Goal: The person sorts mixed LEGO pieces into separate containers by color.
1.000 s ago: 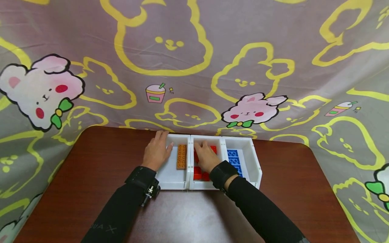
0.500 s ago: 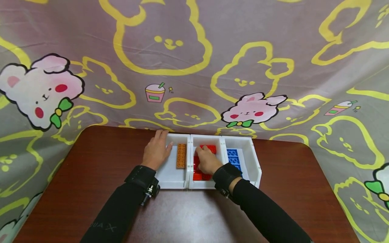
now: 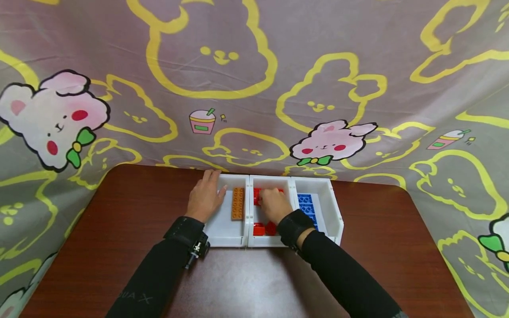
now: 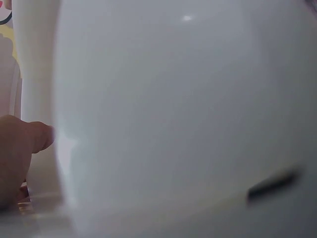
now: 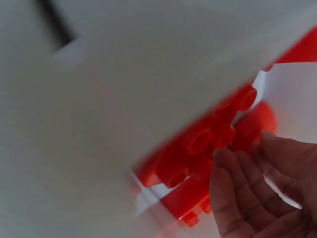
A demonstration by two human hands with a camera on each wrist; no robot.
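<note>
Three white bins stand side by side. My left hand (image 3: 203,198) rests on the left wall of the left bin (image 3: 222,229), fingers fairly straight and thumb over its inside. That bin contains an orange brick (image 3: 237,204) with studs. Inside the middle bin (image 3: 270,181), my right hand (image 3: 274,205) has curled fingers and pinches a red toy brick (image 5: 260,121) near the back; the hand covers much of it. Other red bricks (image 3: 259,229) lie at the front of this bin. The right wrist view shows studded red bricks (image 5: 198,139) beside the fingertips.
The right bin (image 3: 334,212) has blue bricks (image 3: 306,205) along its left side. All the bins sit near the back edge of a brown table (image 3: 131,221). A patterned cloth (image 3: 246,110) hangs just behind it.
My right hand has shifted within the middle bin, fingers curling in more; red now shows at the back left and the bin's middle is barer. The left hand has stayed put.
</note>
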